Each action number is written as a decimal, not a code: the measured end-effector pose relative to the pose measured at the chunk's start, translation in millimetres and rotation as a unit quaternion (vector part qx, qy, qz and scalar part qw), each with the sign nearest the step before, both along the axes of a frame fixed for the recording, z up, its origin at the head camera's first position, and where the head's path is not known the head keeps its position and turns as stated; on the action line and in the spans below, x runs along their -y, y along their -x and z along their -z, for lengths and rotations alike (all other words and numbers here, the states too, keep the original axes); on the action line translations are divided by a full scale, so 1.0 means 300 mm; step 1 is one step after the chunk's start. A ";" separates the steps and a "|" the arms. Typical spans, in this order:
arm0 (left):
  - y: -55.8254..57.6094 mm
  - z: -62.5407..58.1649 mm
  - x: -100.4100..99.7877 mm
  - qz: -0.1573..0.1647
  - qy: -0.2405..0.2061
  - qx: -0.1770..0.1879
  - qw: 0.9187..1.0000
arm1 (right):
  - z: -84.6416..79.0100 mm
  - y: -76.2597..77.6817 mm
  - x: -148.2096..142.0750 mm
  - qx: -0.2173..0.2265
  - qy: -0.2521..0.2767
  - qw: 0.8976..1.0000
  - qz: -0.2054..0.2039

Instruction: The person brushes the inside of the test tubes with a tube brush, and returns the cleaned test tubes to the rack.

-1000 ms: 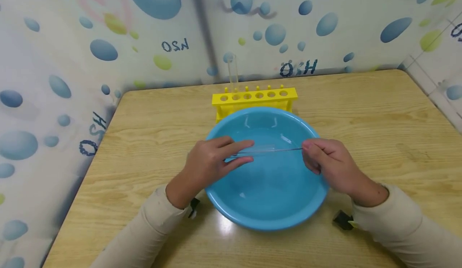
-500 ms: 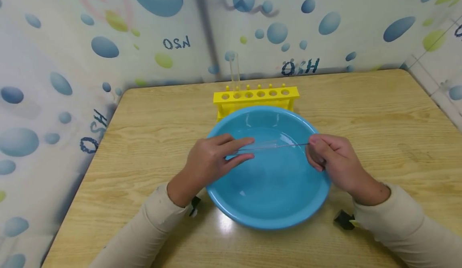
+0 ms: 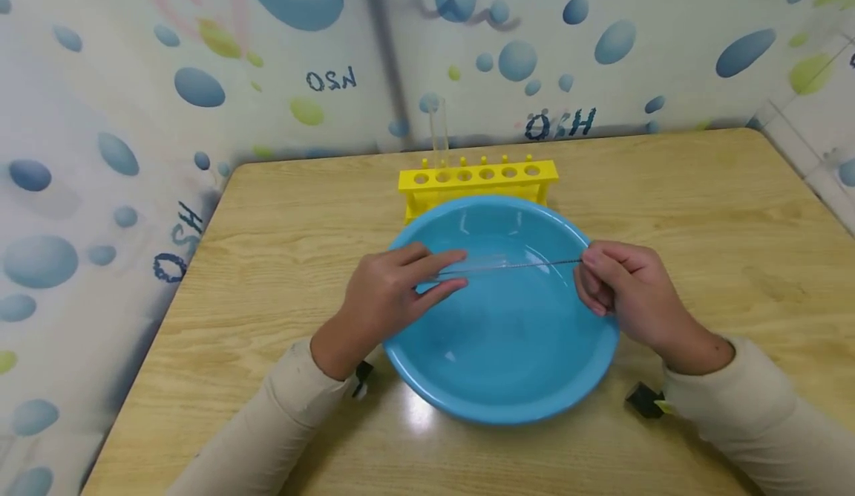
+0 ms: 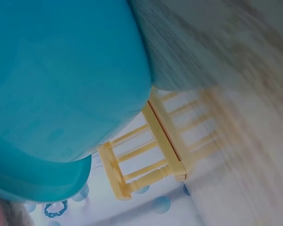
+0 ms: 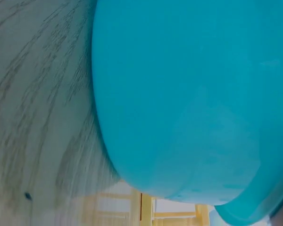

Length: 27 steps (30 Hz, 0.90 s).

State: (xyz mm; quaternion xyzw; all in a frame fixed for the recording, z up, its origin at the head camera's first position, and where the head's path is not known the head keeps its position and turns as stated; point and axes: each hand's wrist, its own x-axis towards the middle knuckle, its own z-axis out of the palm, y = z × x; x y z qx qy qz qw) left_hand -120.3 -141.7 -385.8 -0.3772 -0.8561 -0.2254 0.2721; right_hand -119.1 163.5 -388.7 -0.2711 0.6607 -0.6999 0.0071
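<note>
Over the blue basin (image 3: 501, 410), my left hand (image 3: 386, 292) holds a clear glass test tube (image 3: 494, 262) between thumb and fingers, its mouth toward the right. A thin twisted-wire stem, like that of a test tube brush (image 3: 557, 262), runs out of the tube's mouth. My right hand (image 3: 634, 295) pinches the stem's far end at the basin's right rim, with the other fingers curled in. The brush's other end is hidden near my left fingers. Both wrist views mostly show the basin's outer wall (image 4: 66, 84).
Behind the basin stands a yellow test tube rack (image 3: 477, 177), with one clear test tube (image 3: 439, 136) upright in it. The wooden table (image 3: 701, 221) meets a bubble-patterned wall (image 3: 374, 117) at the back. A small black object (image 3: 644, 399) shows beside the right sleeve.
My right hand has moved rightward and slightly up, away from the left, drawing more of the wire stem out of the tube. The left hand stays nearly in place.
</note>
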 end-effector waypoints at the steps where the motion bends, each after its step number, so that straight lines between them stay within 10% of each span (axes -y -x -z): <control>1: 0.000 0.001 0.000 -0.001 0.004 -0.006 1.000 | -0.003 0.001 -0.003 0.008 -0.002 1.000 0.000; 13: -0.014 -0.012 0.002 -0.017 0.052 -0.163 0.985 | -0.055 0.011 -0.038 0.138 -0.057 0.979 -0.138; 18: -0.009 -0.006 0.004 -0.009 0.040 -0.137 0.990 | -0.066 -0.002 -0.054 -0.067 -0.237 0.968 -0.044; 24: 0.001 -0.004 0.006 0.009 0.033 -0.096 0.995 | -0.088 0.006 -0.065 -0.381 -0.351 0.854 0.054; 26: 0.002 -0.005 0.006 0.015 0.029 -0.091 0.995 | -0.091 0.000 -0.058 -0.403 -0.341 0.847 0.061; 27: 0.002 -0.007 0.007 0.016 0.028 -0.092 0.995 | -0.094 -0.007 -0.054 -0.376 -0.337 0.861 0.055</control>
